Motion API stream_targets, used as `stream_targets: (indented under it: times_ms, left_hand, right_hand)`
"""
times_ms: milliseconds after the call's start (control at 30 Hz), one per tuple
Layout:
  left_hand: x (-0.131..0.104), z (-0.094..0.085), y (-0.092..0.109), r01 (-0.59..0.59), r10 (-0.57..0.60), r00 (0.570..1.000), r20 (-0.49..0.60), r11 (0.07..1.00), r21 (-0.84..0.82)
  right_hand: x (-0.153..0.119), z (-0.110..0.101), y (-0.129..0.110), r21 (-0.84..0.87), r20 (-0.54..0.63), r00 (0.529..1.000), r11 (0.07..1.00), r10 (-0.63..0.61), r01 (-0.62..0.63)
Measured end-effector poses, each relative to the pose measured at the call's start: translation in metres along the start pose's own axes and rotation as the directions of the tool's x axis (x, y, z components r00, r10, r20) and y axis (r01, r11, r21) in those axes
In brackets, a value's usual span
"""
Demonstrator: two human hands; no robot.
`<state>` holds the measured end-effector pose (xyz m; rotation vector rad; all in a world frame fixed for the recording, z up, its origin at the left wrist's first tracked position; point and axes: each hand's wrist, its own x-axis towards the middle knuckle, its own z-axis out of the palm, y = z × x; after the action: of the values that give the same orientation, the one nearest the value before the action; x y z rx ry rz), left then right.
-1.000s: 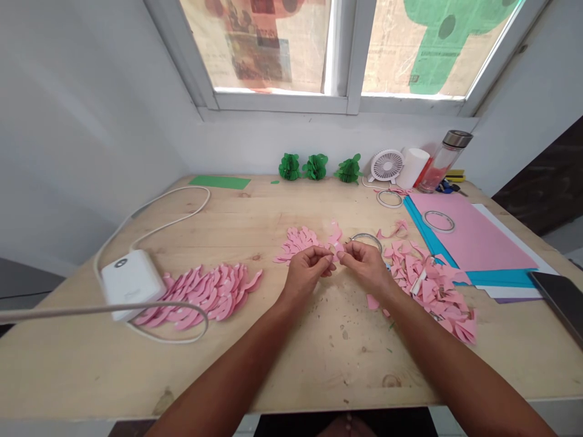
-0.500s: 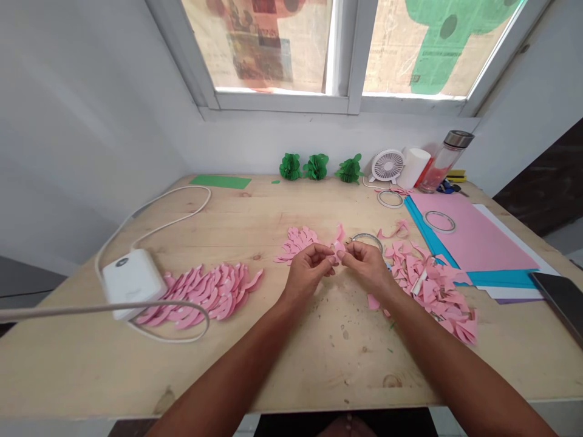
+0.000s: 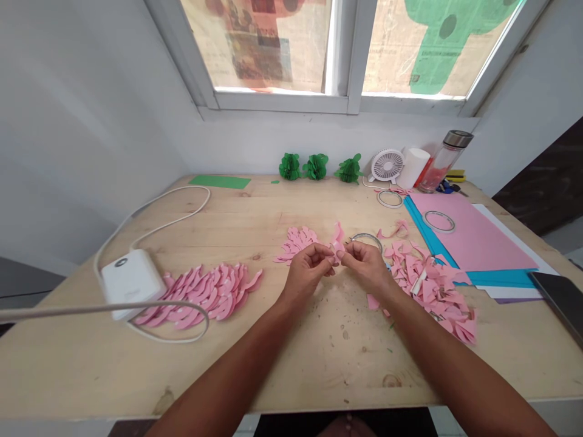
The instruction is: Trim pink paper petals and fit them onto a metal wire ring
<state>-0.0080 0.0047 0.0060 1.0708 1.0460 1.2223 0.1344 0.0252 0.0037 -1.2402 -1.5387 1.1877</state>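
Observation:
A small curled pink paper piece is pinched between both hands above the middle of the table. My left hand is closed on its lower left side, and my right hand is closed on its right side. Behind my left hand lies a small cluster of pink cut pieces. Farther left, overlapping wavy pink strips are spread out. A heap of pink scraps lies to the right of my right hand. One tape ring is just behind that hand.
A white power bank with a looping cable sits at left. Three green paper shapes, a small fan and a glass bottle stand at the back. Coloured sheets and a phone lie at right.
The upper end of the pink paper piece has shifted slightly up and left between my fingers. Both hands stay in nearly the same place.

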Motion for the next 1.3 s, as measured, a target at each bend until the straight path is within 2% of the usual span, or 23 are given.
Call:
stream_targets:
  times_ms: [333, 600, 800, 900, 967, 1100, 1167, 1300]
  left_hand:
    - [0.0, 0.0, -0.002, 0.018, -0.018, 1.0, 0.011, 1.0, -0.017]
    - [0.002, 0.0, -0.004, 0.031, -0.032, 0.999, -0.04, 0.999, -0.022]
    - [0.003, 0.0, -0.005, 0.032, -0.033, 0.997, -0.076, 0.999, -0.019]
    - [0.003, 0.001, -0.004, 0.035, -0.037, 0.996, -0.085, 0.999, -0.025]
    - [0.002, 0.001, -0.003, 0.041, -0.044, 0.995, -0.086, 0.999, -0.03]
    - [0.002, 0.001, -0.003, 0.052, -0.054, 0.995, -0.086, 0.998, -0.031]
    - [0.001, 0.001, -0.003, 0.052, -0.054, 0.995, -0.088, 0.998, -0.025]
    - [0.001, 0.002, -0.003, 0.044, -0.045, 0.995, -0.091, 0.999, -0.017]
  right_hand:
    - [-0.001, 0.0, -0.002, 0.006, -0.003, 1.0, 1.0, 0.006, -0.006]
    - [-0.001, -0.003, -0.002, 0.015, 0.008, 1.0, 1.0, 0.002, -0.002]
    - [0.004, -0.012, 0.0, -0.036, -0.083, 0.996, 0.999, -0.044, 0.041]
    - [0.006, -0.021, -0.002, -0.139, -0.134, 0.988, 0.989, -0.077, 0.058]
    - [0.007, -0.03, -0.005, -0.302, -0.178, 0.976, 0.951, -0.122, 0.064]
    - [0.009, -0.049, -0.01, -0.662, -0.277, 0.925, 0.75, -0.261, 0.013]
    - [0.011, -0.056, -0.009, -0.743, -0.306, 0.904, 0.668, -0.297, -0.032]
    - [0.016, -0.063, 0.002, -0.837, -0.247, 0.93, 0.544, -0.273, -0.063]
